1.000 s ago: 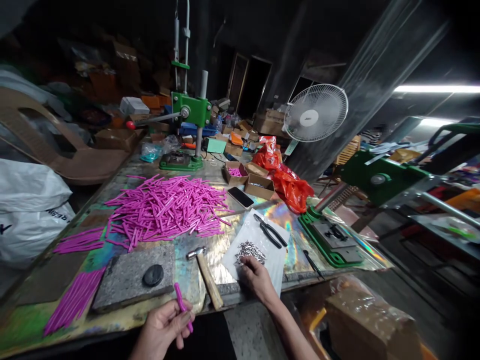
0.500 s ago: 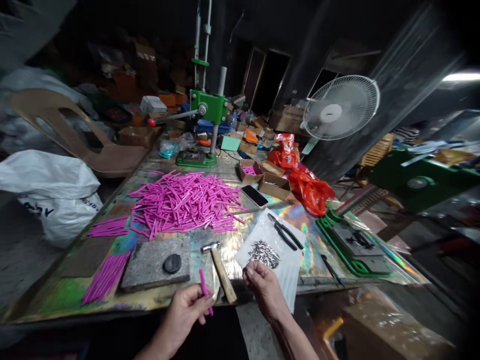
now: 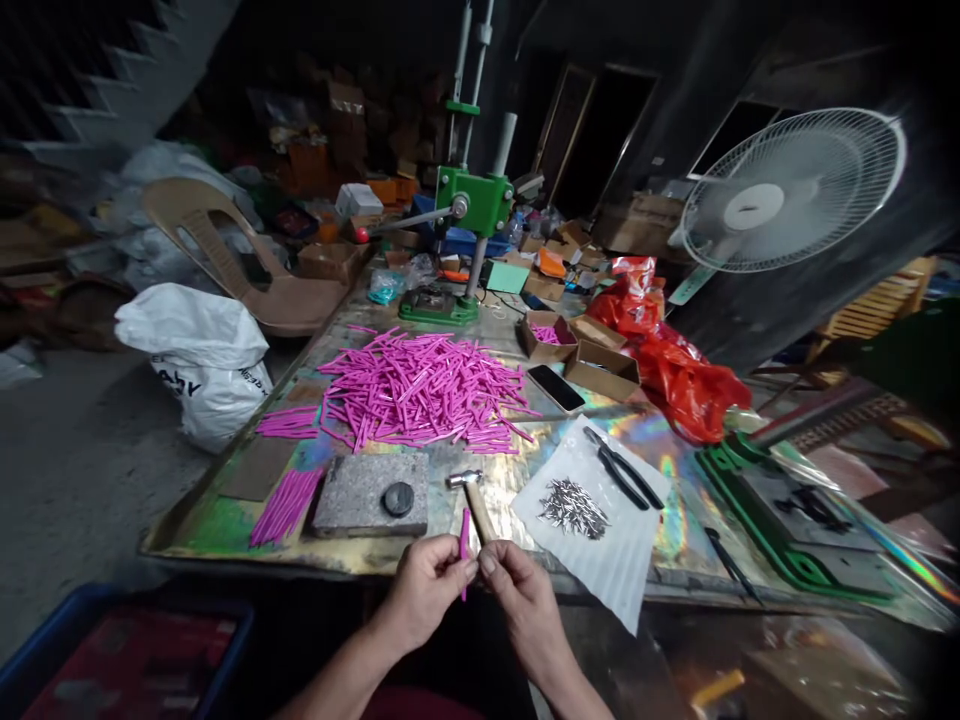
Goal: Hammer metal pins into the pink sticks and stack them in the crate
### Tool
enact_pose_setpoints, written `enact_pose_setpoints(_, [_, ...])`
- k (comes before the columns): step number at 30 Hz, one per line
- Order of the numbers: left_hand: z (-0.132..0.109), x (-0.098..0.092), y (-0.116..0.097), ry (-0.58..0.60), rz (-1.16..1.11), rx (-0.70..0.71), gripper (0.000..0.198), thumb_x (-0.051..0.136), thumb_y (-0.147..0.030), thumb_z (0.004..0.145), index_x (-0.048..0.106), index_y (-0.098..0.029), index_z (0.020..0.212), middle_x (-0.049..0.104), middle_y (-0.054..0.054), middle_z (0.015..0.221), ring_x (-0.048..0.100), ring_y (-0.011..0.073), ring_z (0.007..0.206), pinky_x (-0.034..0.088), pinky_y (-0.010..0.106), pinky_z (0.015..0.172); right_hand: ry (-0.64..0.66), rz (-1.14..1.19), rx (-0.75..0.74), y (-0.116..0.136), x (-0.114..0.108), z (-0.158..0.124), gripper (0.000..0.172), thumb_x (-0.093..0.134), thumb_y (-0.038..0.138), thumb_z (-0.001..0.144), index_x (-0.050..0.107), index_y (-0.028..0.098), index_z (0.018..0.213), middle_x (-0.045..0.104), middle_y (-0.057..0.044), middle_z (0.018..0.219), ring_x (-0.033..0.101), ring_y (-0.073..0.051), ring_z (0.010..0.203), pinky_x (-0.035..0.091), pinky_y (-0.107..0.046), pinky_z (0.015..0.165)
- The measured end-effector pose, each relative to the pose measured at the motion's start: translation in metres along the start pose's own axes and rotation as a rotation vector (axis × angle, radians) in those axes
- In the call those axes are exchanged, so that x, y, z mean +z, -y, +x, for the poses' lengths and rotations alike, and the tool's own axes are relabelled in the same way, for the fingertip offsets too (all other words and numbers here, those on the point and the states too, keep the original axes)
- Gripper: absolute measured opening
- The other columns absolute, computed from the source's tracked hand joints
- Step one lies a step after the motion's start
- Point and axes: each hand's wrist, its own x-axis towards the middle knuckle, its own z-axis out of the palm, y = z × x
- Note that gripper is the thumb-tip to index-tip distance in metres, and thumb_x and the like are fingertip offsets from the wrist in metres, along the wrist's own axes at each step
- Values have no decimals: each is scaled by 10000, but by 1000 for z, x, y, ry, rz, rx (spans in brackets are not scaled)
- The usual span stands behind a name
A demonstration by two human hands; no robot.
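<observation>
Strip (image 3: pixel 464 530), pinched in the left hand (image 3: pixel 424 588), points up and far, just left of the right hand (image 3: pixel 523 592), whose fingertips look drawn together; whether they grip anything, I cannot tell from here.

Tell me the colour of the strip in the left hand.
The strip in the left hand is magenta, seen in the head view.

Dark walls (image 3: pixel 679 85) in a dim room — stairs (image 3: pixel 139 75) at upper left, a dark doorway (image 3: pixel 606 130) at the back, boxes (image 3: pixel 345 130) heaped beyond a brown chair (image 3: pixel 300 300), grey floor (image 3: pixel 67 440) on the left — and a fan (image 3: pixel 754 205) at right
</observation>
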Motion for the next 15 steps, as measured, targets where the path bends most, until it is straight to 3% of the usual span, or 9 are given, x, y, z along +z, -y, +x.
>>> enact_pose_setpoints(7, [-3,-3,4,25,-67,-40,213,555,-274,688,520,-137,530,417,-40,473,369,70,429,289,175,397,119,-193,16,4,-6,2,299,491,432,752,408,190,598,354,39,578,323,-113,558,277,-227,510])
enact_pose_setpoints(11, [-5,-5,-1,-8,-234,-86,232,599,-330,669,553,-122,578,482,-26,482,403,63,394,317,174,383,107,-63,48,2,3,-2,321,493,461,741,396,192,596,352,42,579,307,-106,546,269,-228,513])
enact_pose_setpoints(15, [-7,-9,-6,-129,-456,-143,210,649,-314,645,572,-120,633,559,-10,524,472,69,426,375,178,425,56,119,145,-6,13,-7,347,534,493,690,383,199,586,322,59,539,254,-91,495,216,-221,473])
